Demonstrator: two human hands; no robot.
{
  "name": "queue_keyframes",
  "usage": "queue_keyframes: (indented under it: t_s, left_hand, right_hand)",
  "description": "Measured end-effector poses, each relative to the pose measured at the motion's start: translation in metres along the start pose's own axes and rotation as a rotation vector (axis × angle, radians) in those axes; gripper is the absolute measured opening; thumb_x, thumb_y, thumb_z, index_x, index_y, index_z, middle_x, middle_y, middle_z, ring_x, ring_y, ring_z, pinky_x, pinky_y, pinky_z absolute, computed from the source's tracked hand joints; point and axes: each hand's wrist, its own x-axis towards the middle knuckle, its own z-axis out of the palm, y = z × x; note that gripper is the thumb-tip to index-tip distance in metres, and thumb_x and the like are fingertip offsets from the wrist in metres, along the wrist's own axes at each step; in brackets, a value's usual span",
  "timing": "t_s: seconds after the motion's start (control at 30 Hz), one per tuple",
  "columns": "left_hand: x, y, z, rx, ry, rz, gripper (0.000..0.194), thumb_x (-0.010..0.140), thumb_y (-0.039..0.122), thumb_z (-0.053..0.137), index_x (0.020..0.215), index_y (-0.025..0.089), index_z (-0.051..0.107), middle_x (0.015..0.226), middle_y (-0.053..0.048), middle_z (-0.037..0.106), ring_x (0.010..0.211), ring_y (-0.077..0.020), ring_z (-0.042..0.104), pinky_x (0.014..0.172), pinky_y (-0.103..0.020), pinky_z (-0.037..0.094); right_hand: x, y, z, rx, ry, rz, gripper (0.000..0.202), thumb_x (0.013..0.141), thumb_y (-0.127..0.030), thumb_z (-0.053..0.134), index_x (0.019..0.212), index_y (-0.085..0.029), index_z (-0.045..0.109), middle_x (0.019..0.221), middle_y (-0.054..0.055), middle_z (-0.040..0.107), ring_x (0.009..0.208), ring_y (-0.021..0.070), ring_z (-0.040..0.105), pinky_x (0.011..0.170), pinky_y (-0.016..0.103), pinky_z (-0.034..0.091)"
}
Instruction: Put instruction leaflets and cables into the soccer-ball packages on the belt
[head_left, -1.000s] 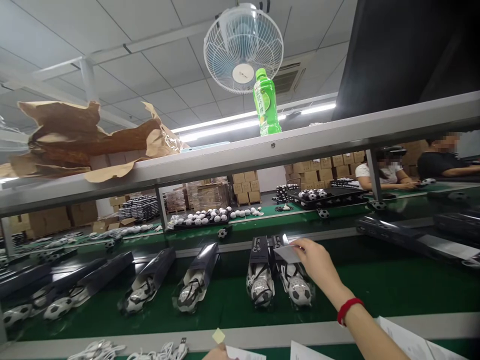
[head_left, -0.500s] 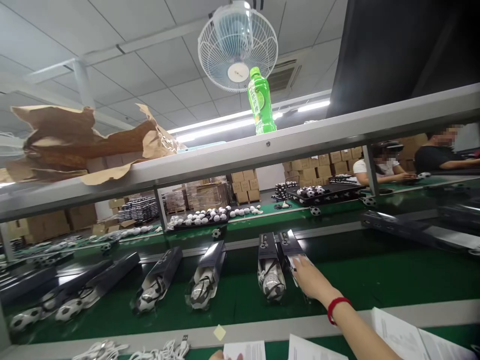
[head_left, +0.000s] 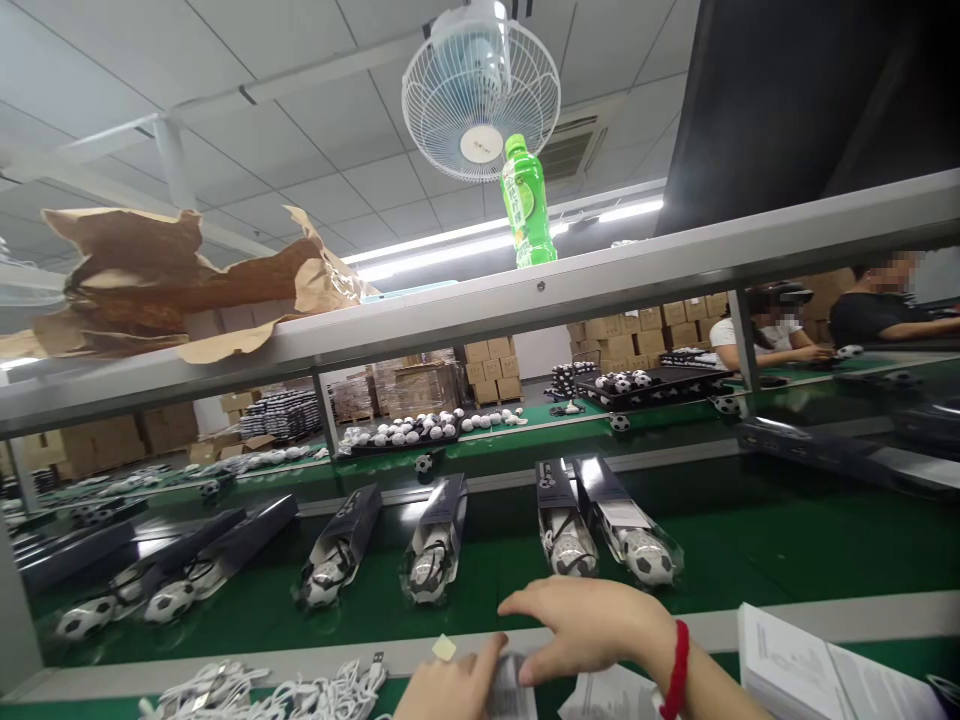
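Observation:
My right hand [head_left: 607, 625], with a red band at the wrist, hovers over the near edge with thumb and fingers apart. Its thumb tip is at a printed paper leaflet [head_left: 513, 690]. My left hand [head_left: 448, 692] is at the bottom edge, its fingers at the leaflet's left side; the lower part is cut off. Just beyond the right hand, two open dark boxes [head_left: 559, 505] lie side by side on the green belt [head_left: 735, 560], each with a bagged football-patterned item [head_left: 648, 556] showing at its near end. A second leaflet [head_left: 609, 695] lies under the right wrist.
Coiled white USB cables [head_left: 322, 695] lie at front left, a leaflet stack [head_left: 795, 665] at front right. More boxes with football-patterned items [head_left: 431, 565] line the belt. Overhead, a shelf [head_left: 450, 310] bears a green bottle [head_left: 529, 205] and torn brown paper [head_left: 150, 280]. Two people work at far right.
My right hand has left the right-hand box and come back toward me to the leaflet. My left hand has come further into view. The boxes appear slightly further right.

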Motion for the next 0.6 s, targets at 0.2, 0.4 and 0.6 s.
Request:
queue_keyframes:
  t_s: [0.2,0.4,0.6]
  left_hand:
    - [-0.019,-0.02,-0.027,-0.603,0.232,-0.147,0.031,0.091,0.026,0.034,0.12,0.022,0.048,0.071,0.001,0.061,0.064,-0.0142,0.057,0.057,-0.02,0.038]
    - [-0.022,-0.038,-0.018,-1.198,0.233,-0.188,0.052,0.089,0.053,0.041,0.127,0.018,0.04,0.1,-0.008,0.065,0.087,-0.02,0.063,0.073,-0.027,0.049]
    - [-0.017,-0.047,-0.004,-1.445,0.194,-0.283,0.093,0.072,0.075,0.053,0.138,0.014,0.028,0.126,-0.017,0.057,0.112,-0.0279,0.058,0.091,-0.033,0.049]
  right_hand:
    - [0.013,0.021,0.007,0.104,-0.046,0.001,0.123,0.05,-0.048,0.083,0.147,-0.038,0.008,0.156,0.005,0.017,0.134,0.0362,0.03,0.103,0.042,0.036]
    - [0.013,0.014,-0.003,0.227,-0.188,-0.125,0.131,0.051,-0.043,0.086,0.145,-0.042,-0.006,0.156,0.008,0.018,0.132,0.0342,0.036,0.099,0.036,0.039]
    - [-0.002,0.005,-0.014,0.475,-0.231,-0.286,0.119,0.058,-0.039,0.084,0.146,-0.042,0.005,0.152,0.007,0.028,0.134,0.0257,0.033,0.101,0.028,0.037]
